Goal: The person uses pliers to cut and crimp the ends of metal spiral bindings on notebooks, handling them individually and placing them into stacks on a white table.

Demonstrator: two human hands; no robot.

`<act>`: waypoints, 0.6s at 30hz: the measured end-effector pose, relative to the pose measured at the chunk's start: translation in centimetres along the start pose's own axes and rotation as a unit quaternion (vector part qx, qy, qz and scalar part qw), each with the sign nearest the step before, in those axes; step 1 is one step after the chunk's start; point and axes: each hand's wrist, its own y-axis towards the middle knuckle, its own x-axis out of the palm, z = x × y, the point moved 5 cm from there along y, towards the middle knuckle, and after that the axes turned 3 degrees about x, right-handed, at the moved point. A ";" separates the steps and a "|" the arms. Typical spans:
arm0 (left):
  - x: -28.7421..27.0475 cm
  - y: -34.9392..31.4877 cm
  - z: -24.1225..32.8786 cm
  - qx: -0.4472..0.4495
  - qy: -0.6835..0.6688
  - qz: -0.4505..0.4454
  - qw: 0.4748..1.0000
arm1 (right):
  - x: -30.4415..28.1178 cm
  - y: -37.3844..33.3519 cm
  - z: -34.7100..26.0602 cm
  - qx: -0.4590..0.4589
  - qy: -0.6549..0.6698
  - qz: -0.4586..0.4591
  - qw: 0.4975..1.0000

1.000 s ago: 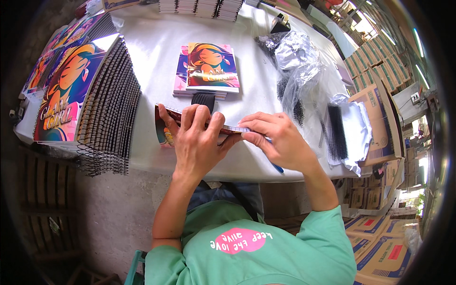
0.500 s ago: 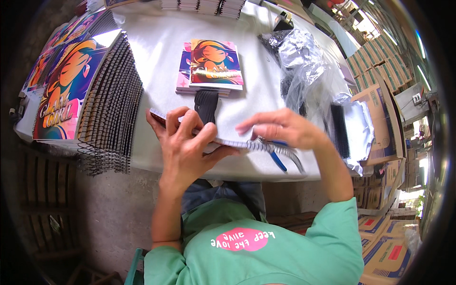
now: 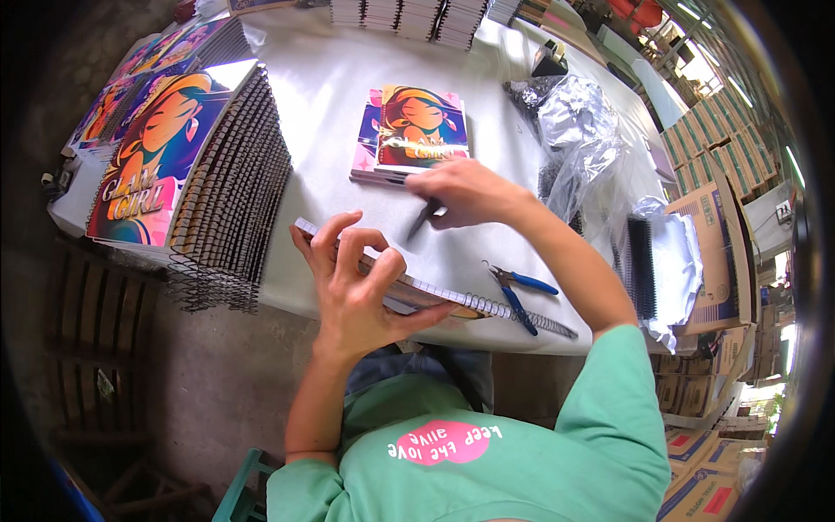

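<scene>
While the left hand [image 3: 357, 283] pinches a spiral notebook [image 3: 432, 291] at the front of the surface [image 3: 330, 96], likely to expose its coil [image 3: 553, 327], the right hand [image 3: 463, 193] grips a blurred black object [image 3: 423, 221]; blue-handled nippers [image 3: 517, 305] lie nearby.

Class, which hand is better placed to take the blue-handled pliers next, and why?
Probably the right hand: the pliers lie toward that side, though it holds a dark object; the left hand grips the notebook.
</scene>
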 end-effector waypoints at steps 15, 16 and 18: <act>0.9 0.1 -0.4 -0.014 -0.005 0.025 1.000 | 1.6 -11.0 -3.1 -0.116 0.529 0.357 0.761; 0.8 0.3 -0.4 -0.006 -0.002 0.013 1.000 | -0.8 -11.0 -5.3 -0.177 0.515 0.349 0.762; 0.3 0.1 -0.2 -0.016 -0.001 -0.004 1.000 | 1.4 -9.2 -3.2 -0.002 0.435 0.307 0.846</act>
